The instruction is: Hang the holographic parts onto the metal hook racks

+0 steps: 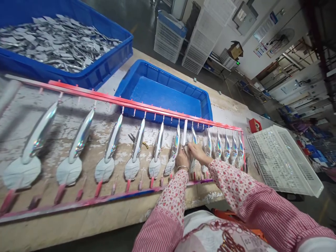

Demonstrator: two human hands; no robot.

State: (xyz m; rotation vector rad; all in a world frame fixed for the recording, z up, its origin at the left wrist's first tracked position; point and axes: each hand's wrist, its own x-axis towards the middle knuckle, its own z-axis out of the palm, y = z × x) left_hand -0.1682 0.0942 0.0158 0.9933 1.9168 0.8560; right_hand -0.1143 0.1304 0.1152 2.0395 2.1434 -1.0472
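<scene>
Position the left hand point(182, 160) and right hand point(198, 153) close together, fingers curled inward, at the white post point(185, 129) of the red rack point(157, 110); whether either grips anything cannot be told. Handle the silver lure-shaped pieces point(194, 135), hooked along the upper rail on both sides of the post, lightly, as their glossy faces would likely scratch. Avoid jolting the rack over the pliers point(145, 144) on the counter point(231, 106).

At the right end of the worktop point(228, 104), a small red object point(254, 125) lies just beside a white perforated crate point(285, 157). Beyond, two stacks of pale crates point(169, 40) stand on the floor point(143, 38); farther right are an open cardboard box point(235, 50) and a round fan point(285, 36).
</scene>
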